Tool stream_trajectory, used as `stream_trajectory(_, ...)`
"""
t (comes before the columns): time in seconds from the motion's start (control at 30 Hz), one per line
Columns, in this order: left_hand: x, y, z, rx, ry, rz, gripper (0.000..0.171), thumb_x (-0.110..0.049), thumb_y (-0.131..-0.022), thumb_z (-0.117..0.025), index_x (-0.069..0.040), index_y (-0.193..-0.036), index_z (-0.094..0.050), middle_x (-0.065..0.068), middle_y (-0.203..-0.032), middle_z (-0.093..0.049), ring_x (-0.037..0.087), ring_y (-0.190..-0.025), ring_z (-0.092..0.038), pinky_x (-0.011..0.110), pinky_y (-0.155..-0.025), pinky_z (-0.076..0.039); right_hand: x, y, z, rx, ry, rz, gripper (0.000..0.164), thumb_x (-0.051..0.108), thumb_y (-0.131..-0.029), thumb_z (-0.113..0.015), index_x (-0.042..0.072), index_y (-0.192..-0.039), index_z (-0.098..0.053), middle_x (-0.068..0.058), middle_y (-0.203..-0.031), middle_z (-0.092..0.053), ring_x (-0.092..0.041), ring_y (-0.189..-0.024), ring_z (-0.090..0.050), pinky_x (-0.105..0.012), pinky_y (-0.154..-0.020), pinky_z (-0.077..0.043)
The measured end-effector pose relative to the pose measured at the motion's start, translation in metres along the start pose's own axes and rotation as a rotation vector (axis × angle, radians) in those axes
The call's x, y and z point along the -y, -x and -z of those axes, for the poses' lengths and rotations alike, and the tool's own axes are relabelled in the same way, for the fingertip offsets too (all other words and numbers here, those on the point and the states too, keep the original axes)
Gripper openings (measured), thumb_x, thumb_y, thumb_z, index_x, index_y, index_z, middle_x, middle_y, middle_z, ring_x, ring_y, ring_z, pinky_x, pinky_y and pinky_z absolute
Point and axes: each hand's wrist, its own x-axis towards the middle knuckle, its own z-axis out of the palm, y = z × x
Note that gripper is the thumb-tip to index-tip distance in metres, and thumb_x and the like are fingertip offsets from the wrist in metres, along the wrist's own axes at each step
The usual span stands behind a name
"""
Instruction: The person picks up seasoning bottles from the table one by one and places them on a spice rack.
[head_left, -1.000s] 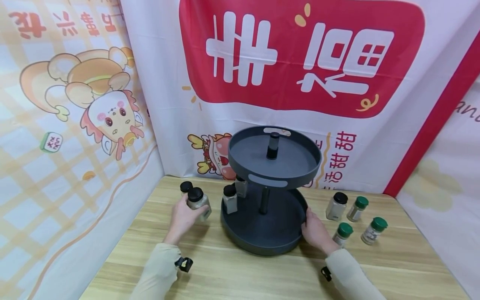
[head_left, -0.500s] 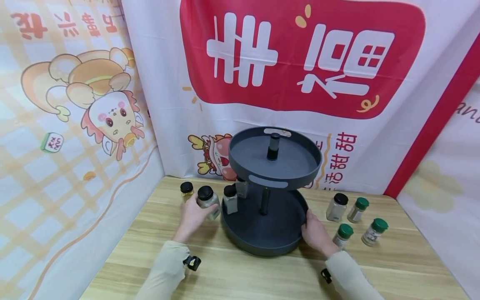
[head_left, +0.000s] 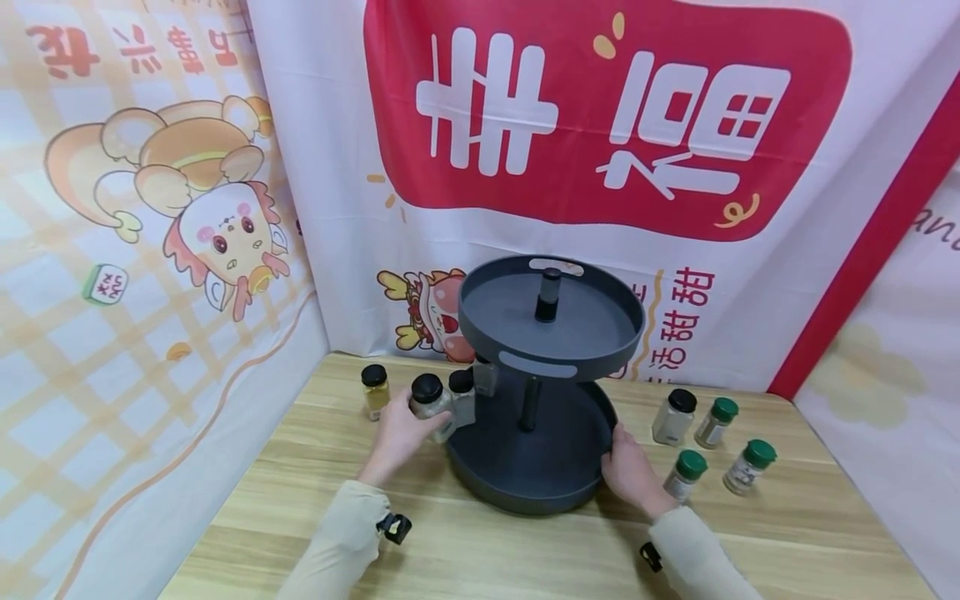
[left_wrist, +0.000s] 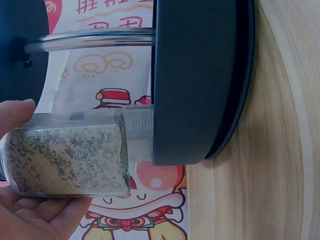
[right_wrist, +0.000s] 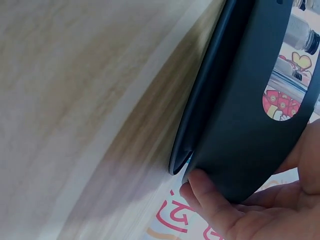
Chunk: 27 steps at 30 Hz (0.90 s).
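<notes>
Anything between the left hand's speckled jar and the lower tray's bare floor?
Yes: a black-lidded jar stands just inside the lower tray on that side. The tray's wall looks no obstacle: in the left wrist view, the left hand holds the speckled jar above its edge.

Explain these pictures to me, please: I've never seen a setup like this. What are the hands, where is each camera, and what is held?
There is no machine here, just a person's two bare hands. The wide picture comes from a camera on the head, looking forward and down; the other two come from wrist cameras and look turned sideways.

The left hand holds a black-lidded jar of speckled contents, raised beside the lower tier of a dark two-tier stand. The right hand grips that tier's rim. Two more jars stand in the lower tier.

On the wooden table, a jar of yellowish contents stands to the left; to the right are another black-lidded jar and three green-lidded ones.
</notes>
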Motion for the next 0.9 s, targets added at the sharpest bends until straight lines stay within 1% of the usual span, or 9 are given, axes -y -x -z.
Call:
stream_trajectory(0.07, -0.001, -0.001, -0.002, 0.003, 0.003, -0.018, 0.048, -0.023, -0.072, -0.083, -0.001, -0.108, -0.060, 0.013, -0.101, -0.066, 0.028, -0.095, -0.062, 0.044, -0.084, -0.049, 0.000, 0.001, 0.000, -0.001, -0.004, -0.008, 0.060, 0.003, -0.090, -0.045, -0.024, -0.137, -0.020, -0.045, -0.132, -0.033, -0.051, -0.122, -0.039, -0.055, -0.098, -0.036)
stream_trajectory(0.33, -0.001, -0.004, -0.012, 0.029, -0.005, -0.047, 0.051, -0.023, -0.071, -0.084, -0.003, -0.113, -0.061, 0.011, -0.103, -0.067, 0.024, -0.096, -0.062, 0.041, -0.085, -0.049, 0.003, 0.005, -0.001, 0.004, -0.019, -0.023, 0.059, 0.003, -0.092, -0.045, -0.024, -0.137, -0.018, -0.044, -0.135, -0.030, -0.051, -0.124, -0.036, -0.056, -0.099, -0.035)
stream_trajectory(0.5, -0.003, -0.004, -0.018, 0.046, -0.012, -0.071, 0.051, -0.023, -0.072, -0.083, -0.004, -0.114, -0.062, 0.011, -0.102, -0.067, 0.024, -0.096, -0.062, 0.041, -0.085, -0.049, 0.007, 0.008, -0.001, -0.001, -0.020, -0.036, 0.059, 0.004, -0.092, -0.045, -0.024, -0.137, -0.018, -0.044, -0.135, -0.029, -0.051, -0.124, -0.035, -0.056, -0.099, -0.034)
stream_trajectory(0.7, -0.002, -0.004, -0.025, 0.080, 0.029, -0.076, 0.053, -0.025, -0.073, -0.083, -0.006, -0.117, -0.061, 0.009, -0.107, -0.066, 0.024, -0.100, -0.061, 0.042, -0.087, -0.047, 0.008, 0.010, -0.003, -0.017, 0.001, -0.040, 0.059, 0.004, -0.092, -0.045, -0.024, -0.137, -0.019, -0.045, -0.133, -0.031, -0.050, -0.123, -0.038, -0.056, -0.098, -0.036)
stream_trajectory(0.8, -0.001, -0.003, -0.028, 0.097, 0.058, -0.084, 0.052, -0.024, -0.073, -0.083, -0.008, -0.116, -0.061, 0.009, -0.107, -0.066, 0.024, -0.100, -0.061, 0.043, -0.087, -0.047, 0.008, 0.010, -0.004, -0.029, 0.011, -0.036, 0.059, 0.004, -0.091, -0.045, -0.025, -0.136, -0.020, -0.045, -0.131, -0.034, -0.051, -0.120, -0.041, -0.056, -0.097, -0.037)
stream_trajectory(0.9, 0.001, -0.003, -0.032, 0.111, 0.065, -0.093, 0.049, -0.025, -0.073, -0.082, -0.009, -0.114, -0.062, 0.008, -0.106, -0.066, 0.022, -0.098, -0.061, 0.043, -0.085, -0.048, 0.008, 0.011, -0.005, -0.042, 0.013, -0.033, 0.060, 0.004, -0.090, -0.046, -0.025, -0.136, -0.020, -0.045, -0.129, -0.035, -0.050, -0.119, -0.042, -0.055, -0.096, -0.038)
